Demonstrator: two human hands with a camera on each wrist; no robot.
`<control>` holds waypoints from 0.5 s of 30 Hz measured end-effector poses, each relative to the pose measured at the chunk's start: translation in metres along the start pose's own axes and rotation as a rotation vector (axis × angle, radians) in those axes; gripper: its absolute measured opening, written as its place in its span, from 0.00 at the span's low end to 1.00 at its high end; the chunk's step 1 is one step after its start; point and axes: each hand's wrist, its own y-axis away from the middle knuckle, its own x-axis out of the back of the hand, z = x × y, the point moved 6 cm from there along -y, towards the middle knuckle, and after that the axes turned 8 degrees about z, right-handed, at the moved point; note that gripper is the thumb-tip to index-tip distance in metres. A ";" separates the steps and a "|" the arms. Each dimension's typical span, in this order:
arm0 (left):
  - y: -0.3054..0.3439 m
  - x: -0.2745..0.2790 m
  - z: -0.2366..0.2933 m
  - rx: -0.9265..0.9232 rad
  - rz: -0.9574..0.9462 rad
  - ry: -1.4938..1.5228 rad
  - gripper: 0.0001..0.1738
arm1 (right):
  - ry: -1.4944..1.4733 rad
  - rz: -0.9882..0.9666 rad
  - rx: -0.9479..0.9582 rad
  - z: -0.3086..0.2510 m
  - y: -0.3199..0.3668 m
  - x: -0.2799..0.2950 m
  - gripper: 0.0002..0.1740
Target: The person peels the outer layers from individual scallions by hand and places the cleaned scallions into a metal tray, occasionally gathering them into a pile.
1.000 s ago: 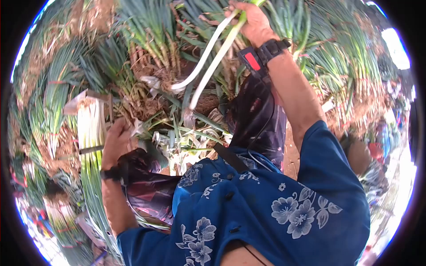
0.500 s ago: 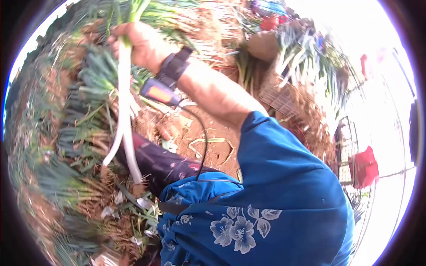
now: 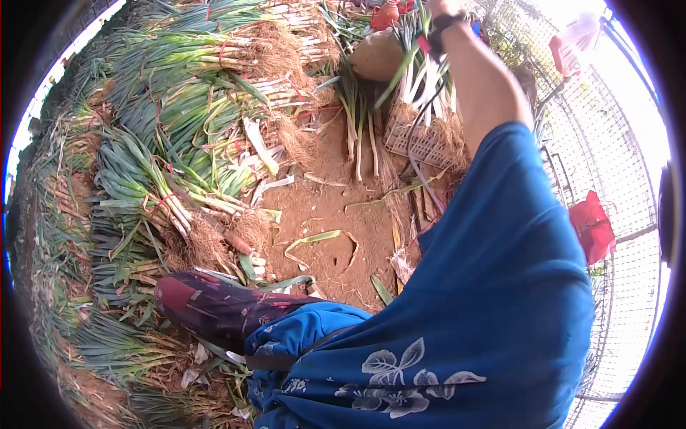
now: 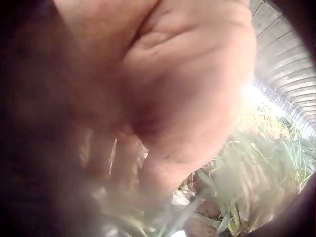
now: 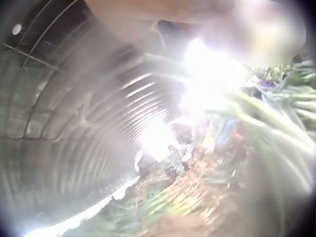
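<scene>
At the top edge of the head view, the right hand (image 3: pixel 441 8) is partly cut off above a plastic crate (image 3: pixel 421 146) of upright leeks (image 3: pixel 413 82). A long green leaf hangs beside its wrist. In the right wrist view this hand (image 5: pixel 131 19) is a blur along the top, with leek stalks (image 5: pixel 279 123) at the right; its grip is unclear. The left hand (image 4: pixel 182 84) shows only in the left wrist view, large and blurred, its relaxed fingers pointing down over leaves and debris. Nothing is visible in it.
Tied leek bundles (image 3: pixel 207 57) with rooty ends lie at the upper left. Bare soil (image 3: pixel 321 214) with loose leaves lies between them and the crate. A brown sack-like object (image 3: pixel 376 56) stands behind; wire mesh (image 3: pixel 607 129) and a red bag (image 3: pixel 592 227) are at the right.
The head view has swung to the right. The right arm has moved from the near leek piles to the crate; the two white-stemmed leeks it held are no longer distinguishable. The left hand has left the head view.
</scene>
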 end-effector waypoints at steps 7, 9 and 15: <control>-0.008 0.008 -0.008 -0.016 -0.020 -0.015 0.28 | -0.417 -0.175 0.446 -0.130 0.263 -0.224 0.06; -0.007 0.021 -0.034 -0.035 -0.027 -0.008 0.28 | -0.719 -0.607 0.182 -0.200 0.371 -0.274 0.15; 0.058 0.041 -0.131 -0.176 0.011 0.139 0.29 | -0.997 -1.245 0.546 -0.425 0.586 -0.265 0.16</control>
